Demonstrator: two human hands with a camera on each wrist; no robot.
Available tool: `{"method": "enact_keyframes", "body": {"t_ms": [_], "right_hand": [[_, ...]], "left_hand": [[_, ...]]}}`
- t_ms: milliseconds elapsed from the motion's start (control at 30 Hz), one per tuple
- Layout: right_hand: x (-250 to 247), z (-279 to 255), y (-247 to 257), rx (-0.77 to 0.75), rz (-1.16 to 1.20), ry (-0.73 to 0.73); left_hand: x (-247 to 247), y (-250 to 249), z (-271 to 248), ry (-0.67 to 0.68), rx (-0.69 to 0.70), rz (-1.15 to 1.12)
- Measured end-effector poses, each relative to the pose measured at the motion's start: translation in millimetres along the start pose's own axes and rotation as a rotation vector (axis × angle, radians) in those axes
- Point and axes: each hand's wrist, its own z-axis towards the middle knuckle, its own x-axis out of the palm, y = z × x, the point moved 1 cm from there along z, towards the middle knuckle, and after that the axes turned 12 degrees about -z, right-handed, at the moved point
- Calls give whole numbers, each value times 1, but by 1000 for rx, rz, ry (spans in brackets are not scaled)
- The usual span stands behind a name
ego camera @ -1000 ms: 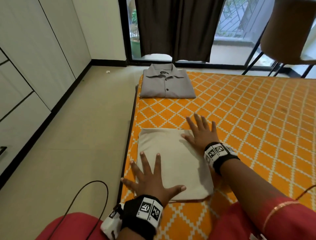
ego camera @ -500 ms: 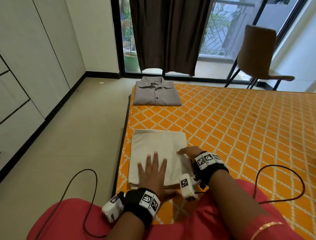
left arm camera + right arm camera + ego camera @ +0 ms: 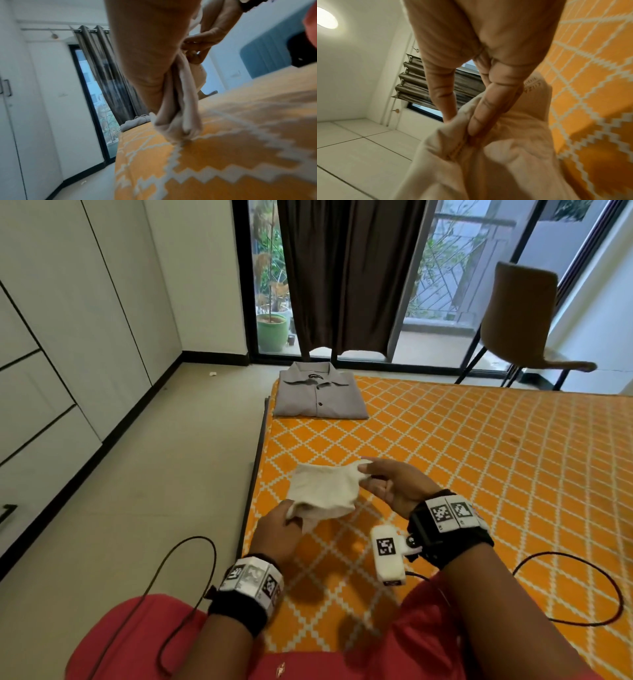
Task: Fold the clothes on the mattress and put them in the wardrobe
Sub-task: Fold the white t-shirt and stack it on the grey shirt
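You are lifting the folded beige garment (image 3: pixel 323 491) just off the orange mattress (image 3: pixel 479 460), the folding apparently finished and the carrying beginning. Your left hand (image 3: pixel 279 529) is gripping its near corner from below; your right hand (image 3: pixel 394 487), palm turned inward, is pinching the far edge between thumb and fingers (image 3: pixel 481 112). Ahead of both hands, a folded grey shirt (image 3: pixel 320 395) is waiting. Next, you are likely needing a steadier hold before turning toward the wardrobe (image 3: pixel 68 337) on your left.
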Motion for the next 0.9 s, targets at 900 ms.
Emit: {"method": "enact_keyframes", "body": {"t_ms": [900], "right_hand": [[22, 64, -94, 45, -1353, -422]], "left_hand": [[-38, 54, 26, -97, -546, -334]]}}
